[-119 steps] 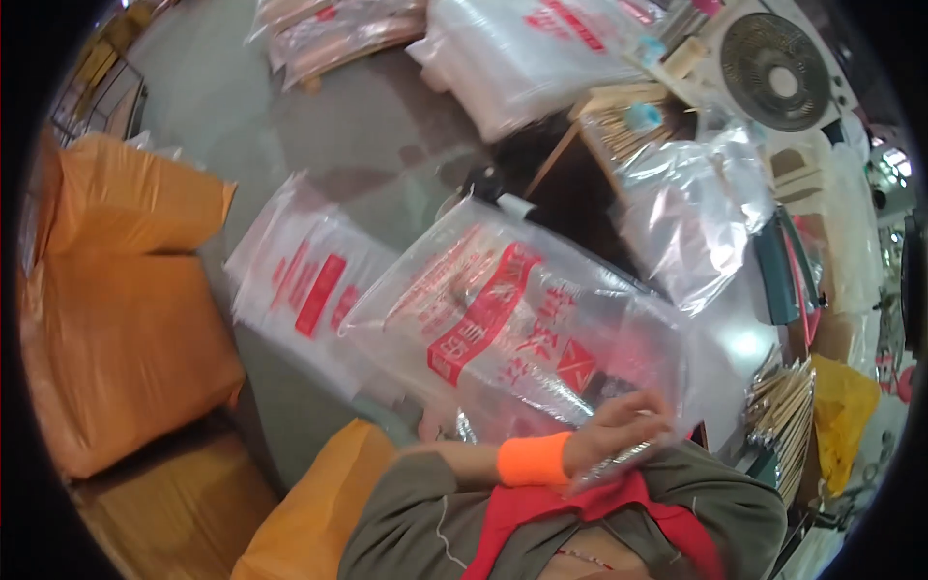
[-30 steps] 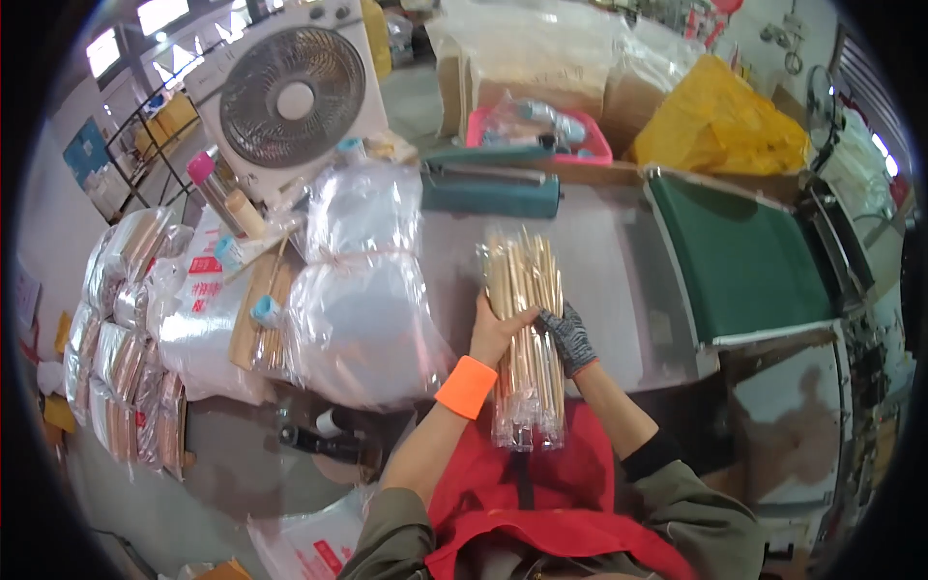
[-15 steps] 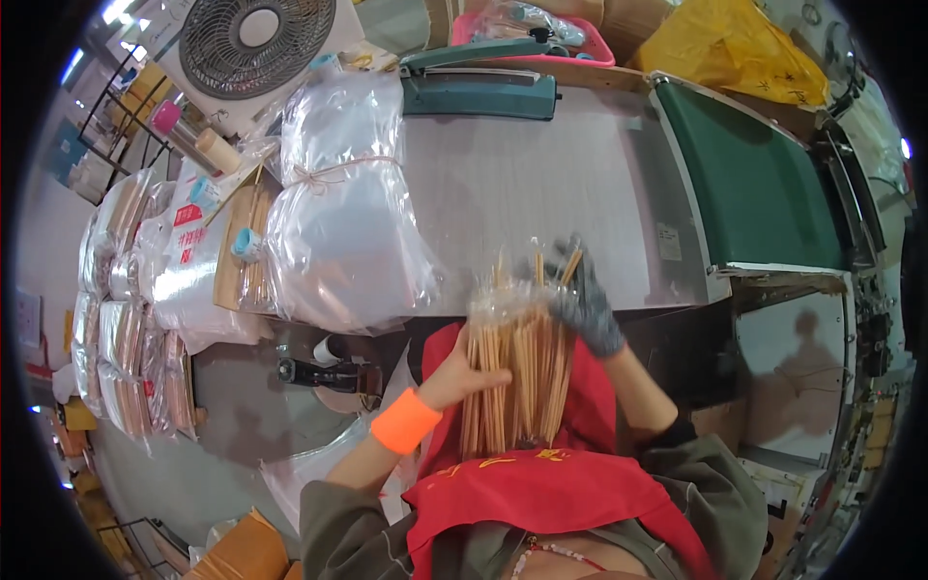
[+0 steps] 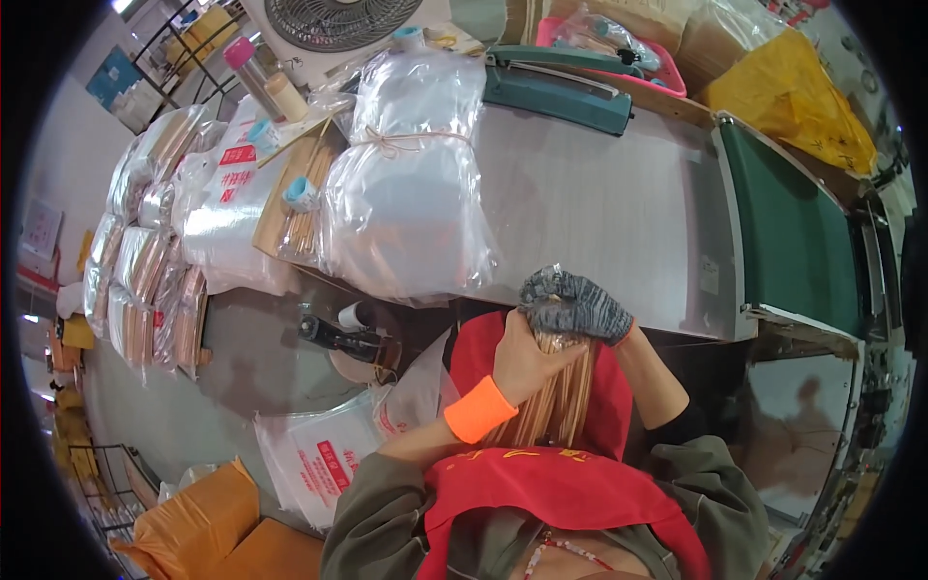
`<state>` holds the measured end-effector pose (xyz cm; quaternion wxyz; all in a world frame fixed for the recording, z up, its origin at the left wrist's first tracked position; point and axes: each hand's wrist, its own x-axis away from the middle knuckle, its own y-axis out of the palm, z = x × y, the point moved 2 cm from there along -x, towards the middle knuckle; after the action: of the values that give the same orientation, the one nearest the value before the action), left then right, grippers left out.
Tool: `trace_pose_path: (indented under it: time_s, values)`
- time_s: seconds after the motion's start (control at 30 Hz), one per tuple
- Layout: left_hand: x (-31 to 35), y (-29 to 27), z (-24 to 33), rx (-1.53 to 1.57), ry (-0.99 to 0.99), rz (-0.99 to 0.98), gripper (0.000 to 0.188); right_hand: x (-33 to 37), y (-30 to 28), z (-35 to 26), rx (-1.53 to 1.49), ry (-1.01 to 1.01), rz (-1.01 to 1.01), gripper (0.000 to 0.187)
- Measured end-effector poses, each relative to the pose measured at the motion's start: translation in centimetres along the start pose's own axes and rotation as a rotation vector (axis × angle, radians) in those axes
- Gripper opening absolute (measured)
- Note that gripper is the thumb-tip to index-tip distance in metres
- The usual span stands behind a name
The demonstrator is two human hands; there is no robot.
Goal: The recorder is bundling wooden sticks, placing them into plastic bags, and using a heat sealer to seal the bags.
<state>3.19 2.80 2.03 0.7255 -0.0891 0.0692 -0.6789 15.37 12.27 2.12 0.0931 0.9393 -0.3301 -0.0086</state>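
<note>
A clear plastic bag of thin wooden sticks (image 4: 551, 411) stands on my lap against the red apron (image 4: 611, 406). My left hand (image 4: 524, 362), bare and with an orange wristband, is closed around the upper part of the sticks, thumb across the front. In a grey knit glove, my right hand (image 4: 582, 305) wraps over the bag's top and grips the gathered plastic (image 4: 551, 275) there. The glove hides the sticks' upper ends. Just beyond my hands is the front edge of the grey worktable (image 4: 609, 193).
A tied stack of clear bags (image 4: 406, 217) lies left on the table, with a teal bag sealer (image 4: 561, 94) behind. To the right is a green conveyor belt (image 4: 788, 227). Packed stick bundles (image 4: 145, 266) are piled at far left. A pink basket (image 4: 667, 75) sits at the back.
My right hand has come from beside the loose stick tops to close over the bag's top. My left hand has moved up the bundle. The view has shifted, so the table sits further right.
</note>
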Motion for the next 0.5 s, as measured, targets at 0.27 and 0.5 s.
trace_pose_path:
  time_s: [0.27, 0.5]
  values:
    - [-4.8, -16.5, -0.1, -0.880, 0.504, 0.162, 0.020, 0.3, -1.3, 0.3, 0.017, 0.157, 0.167, 0.018]
    - [-12.0, -19.2, -2.7, -0.696, 0.317, -0.006, 0.011, 0.0, -1.4, 0.5, 0.013, 0.153, 0.181, 0.017]
